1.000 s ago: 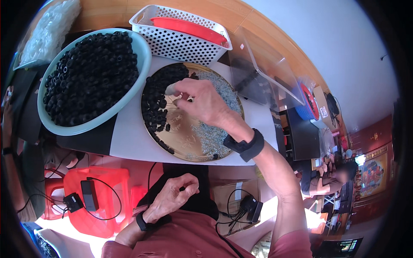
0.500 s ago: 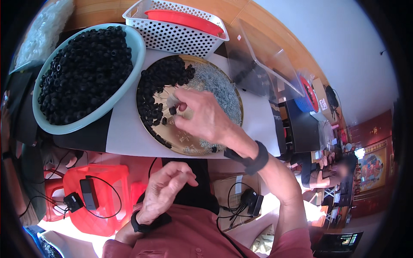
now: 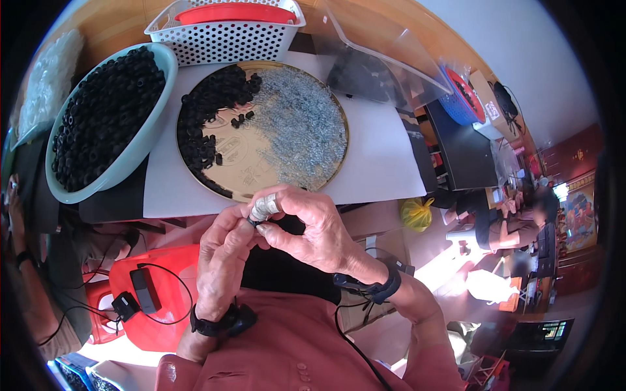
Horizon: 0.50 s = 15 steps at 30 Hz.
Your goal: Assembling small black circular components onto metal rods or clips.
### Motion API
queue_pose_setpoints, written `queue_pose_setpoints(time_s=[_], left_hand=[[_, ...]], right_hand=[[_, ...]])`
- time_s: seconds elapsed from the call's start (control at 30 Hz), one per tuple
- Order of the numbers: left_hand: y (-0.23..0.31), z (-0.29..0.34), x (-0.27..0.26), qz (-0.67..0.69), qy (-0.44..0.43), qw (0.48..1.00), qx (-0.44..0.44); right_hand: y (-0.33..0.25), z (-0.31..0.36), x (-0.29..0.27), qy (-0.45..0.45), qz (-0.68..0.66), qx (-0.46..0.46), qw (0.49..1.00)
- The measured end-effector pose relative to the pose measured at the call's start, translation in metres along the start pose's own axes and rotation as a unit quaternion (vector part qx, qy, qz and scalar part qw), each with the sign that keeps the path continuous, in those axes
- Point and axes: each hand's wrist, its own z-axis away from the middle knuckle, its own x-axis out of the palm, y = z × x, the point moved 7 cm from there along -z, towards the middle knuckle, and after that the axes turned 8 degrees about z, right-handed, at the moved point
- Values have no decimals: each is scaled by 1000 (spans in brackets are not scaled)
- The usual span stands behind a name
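Just off the table's front edge, my left hand (image 3: pixel 220 260) and my right hand (image 3: pixel 310 225) meet with fingertips pinched together. Between them is a small black piece (image 3: pixel 252 222), mostly hidden by the fingers. Pale tape (image 3: pixel 265 208) wraps a finger of my right hand. Beyond the hands lies a round gold tray (image 3: pixel 242 153). Small black pieces (image 3: pixel 218 91) are heaped along its left side, with a few loose ones near the middle. Tiny clear pieces (image 3: pixel 303 124) are spread over its right side.
A pale green basin (image 3: pixel 171 68) full of black ring-shaped pieces (image 3: pixel 107 124) stands left of the tray. Behind are a white perforated basket (image 3: pixel 228 45) and a clear plastic box (image 3: pixel 391 62). A red stool (image 3: pixel 166 306) is at lower left. Other people sit at both sides.
My right hand has come back from the tray to my left hand, carrying a small black piece. My left hand has risen to meet it. The view has shifted slightly.
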Motion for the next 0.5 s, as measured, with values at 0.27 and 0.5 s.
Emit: queue_pose_setpoints(time_s=[0.27,0.5], left_hand=[[0,2,5,-174,9,983,51],[16,1,8,-373,22,919,122]], right_hand=[[3,14,-14,24,37,-7,999],[-3,-2,-15,-9,89,-6,996]])
